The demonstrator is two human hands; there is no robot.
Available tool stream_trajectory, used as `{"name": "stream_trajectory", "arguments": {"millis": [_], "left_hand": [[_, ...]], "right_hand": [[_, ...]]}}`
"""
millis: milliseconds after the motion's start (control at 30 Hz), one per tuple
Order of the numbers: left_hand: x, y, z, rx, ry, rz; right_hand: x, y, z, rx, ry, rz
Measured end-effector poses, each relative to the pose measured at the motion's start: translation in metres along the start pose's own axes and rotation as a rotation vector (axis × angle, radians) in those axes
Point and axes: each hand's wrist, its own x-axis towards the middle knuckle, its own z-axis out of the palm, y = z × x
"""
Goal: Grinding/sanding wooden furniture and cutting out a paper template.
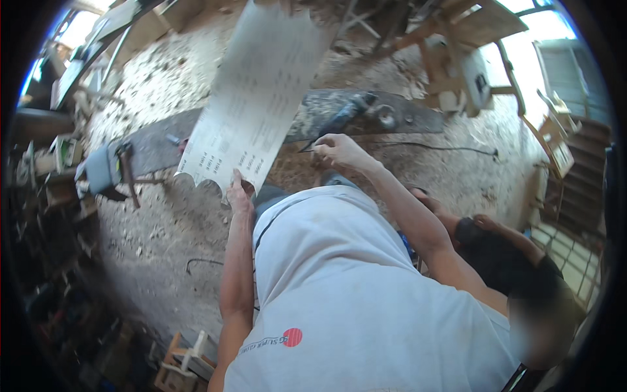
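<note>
My left hand point(239, 193) grips the lower edge of a large pale sheet point(245, 95) of printed paper, which stretches upward in front of me and has a raggedly cut bottom edge. My right hand point(336, 149), pale with dust, is pinched just to the sheet's right, around something too small to make out. Behind both hands lies a dark, worn plank point(421, 119) with a dark elongated object point(343, 114) on it, partly near my right fingers.
A co-worker in black point(496, 255) is low beside me at right. Wooden chair frames point(477, 72) stand upper right. A grey object point(104, 173) sits at the plank's left end, beside cluttered wood pieces point(55, 166). A cable point(437, 149) crosses the dusty, debris-strewn floor point(163, 235).
</note>
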Motion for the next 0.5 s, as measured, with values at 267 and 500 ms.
{"name": "stream_trajectory", "arguments": {"millis": [267,500], "left_hand": [[0.079,-0.094,-0.016,0.041,-0.04,-0.236],[0.064,-0.073,-0.022,0.239,-0.033,-0.441]], "right_hand": [[-0.037,0.11,-0.063,-0.05,0.223,0.062],[-0.021,0.181,-0.134,-0.465,0.67,0.226]]}}
